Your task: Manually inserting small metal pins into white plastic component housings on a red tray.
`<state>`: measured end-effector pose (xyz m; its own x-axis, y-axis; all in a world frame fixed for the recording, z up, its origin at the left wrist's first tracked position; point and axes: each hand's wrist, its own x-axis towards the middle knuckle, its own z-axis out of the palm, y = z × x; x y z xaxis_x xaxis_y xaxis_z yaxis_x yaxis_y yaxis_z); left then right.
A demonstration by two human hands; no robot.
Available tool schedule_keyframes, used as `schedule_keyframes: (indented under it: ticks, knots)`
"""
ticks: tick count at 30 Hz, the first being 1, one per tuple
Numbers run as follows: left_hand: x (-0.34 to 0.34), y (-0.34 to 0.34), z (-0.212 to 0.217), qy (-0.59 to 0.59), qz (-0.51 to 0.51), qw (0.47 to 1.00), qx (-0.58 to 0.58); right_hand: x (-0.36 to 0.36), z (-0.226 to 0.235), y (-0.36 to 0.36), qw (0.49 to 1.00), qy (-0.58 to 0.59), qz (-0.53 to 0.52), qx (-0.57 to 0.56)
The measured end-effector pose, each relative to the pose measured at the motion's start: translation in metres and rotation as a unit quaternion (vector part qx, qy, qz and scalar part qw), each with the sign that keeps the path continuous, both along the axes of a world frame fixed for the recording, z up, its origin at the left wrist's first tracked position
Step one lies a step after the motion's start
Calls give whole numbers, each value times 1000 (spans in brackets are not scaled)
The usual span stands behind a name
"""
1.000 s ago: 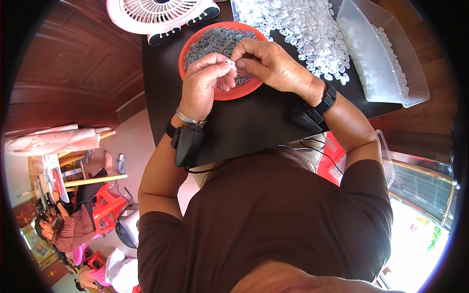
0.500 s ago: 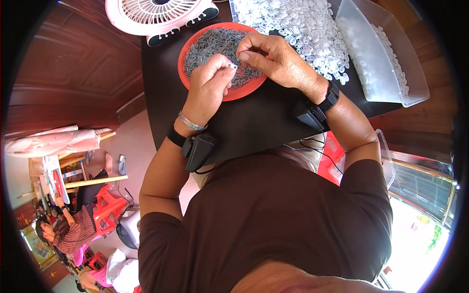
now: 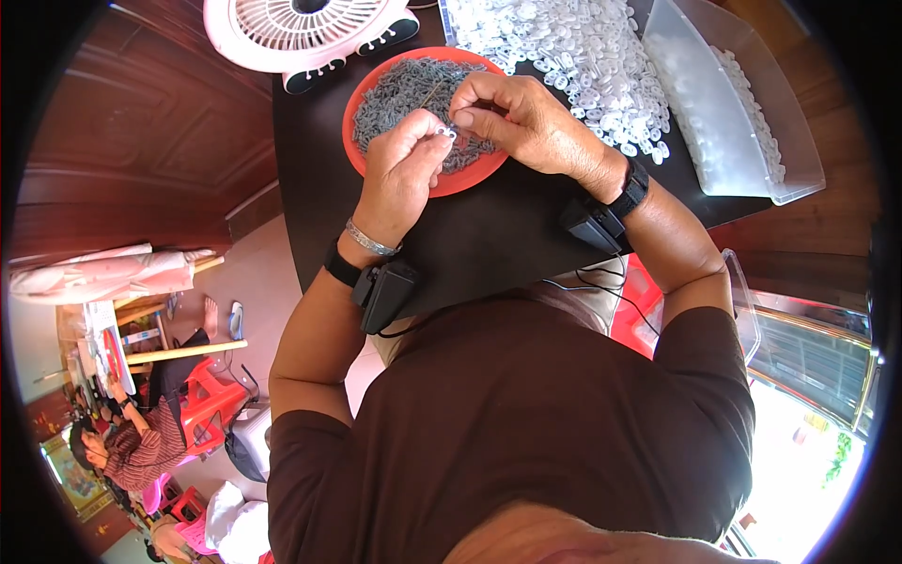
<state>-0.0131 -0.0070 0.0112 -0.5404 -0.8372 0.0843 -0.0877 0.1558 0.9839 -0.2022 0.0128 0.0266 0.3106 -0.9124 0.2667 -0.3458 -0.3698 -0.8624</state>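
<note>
My left hand (image 3: pixel 402 174) and my right hand (image 3: pixel 521 122) meet fingertip to fingertip over a red bowl (image 3: pixel 470 179) filled with small grey parts (image 3: pixel 399 89). Between the left thumb and forefinger sits a small white ring (image 3: pixel 442 134); the right fingers pinch at the same spot, and what they hold is too small to tell. A pile of white rings (image 3: pixel 573 47) lies on the black table (image 3: pixel 489 244) just beyond the right hand. Both wrists carry black strapped devices.
A pink and white desk fan (image 3: pixel 301 28) stands at the table's far left. A clear plastic tub (image 3: pixel 742 122) with more white pieces sits at the right. A red stool (image 3: pixel 639 310) shows below the table. Another person (image 3: pixel 132 451) sits on the floor at lower left.
Both hands have stayed over the red bowl, the left hand shifting slightly nearer me and its fingers working against the right fingertips.
</note>
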Motion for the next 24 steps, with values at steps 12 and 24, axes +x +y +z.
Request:
schedule_keyframes:
  ticks: [12,24]
  knots:
    - [0,1,-2,-12,-6,999,-31,1,-3,-1,995,74,-2,-62]
    - [-2,4,-7,0,-13,999,-51,0,-6,1,992,71,6,-102]
